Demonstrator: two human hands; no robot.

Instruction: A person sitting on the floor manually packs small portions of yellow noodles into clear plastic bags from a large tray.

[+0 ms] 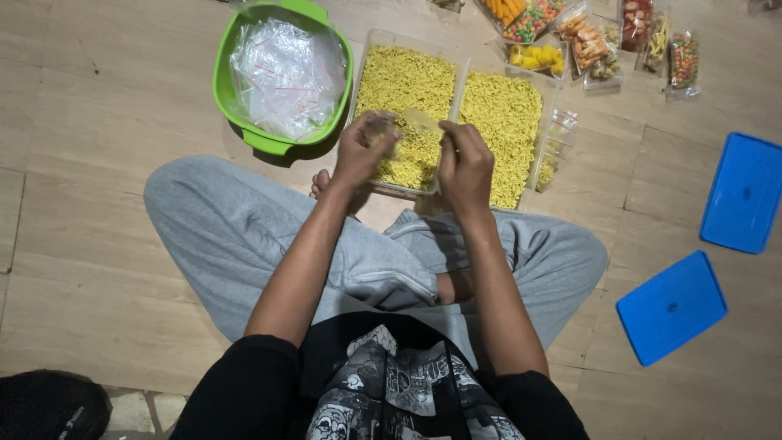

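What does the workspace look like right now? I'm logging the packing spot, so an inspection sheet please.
Surface: pale tiled floor; person sits cross-legged.
Job's things: small clear bag held open over two clear tubs of yellow snack.
Clutter: green basket of plastic bags, filled snack packets, two blue lids.
Grippers: left hand and right hand both pinch the bag.
Cables: nothing seen.
Surroundings: dark object at lower left.
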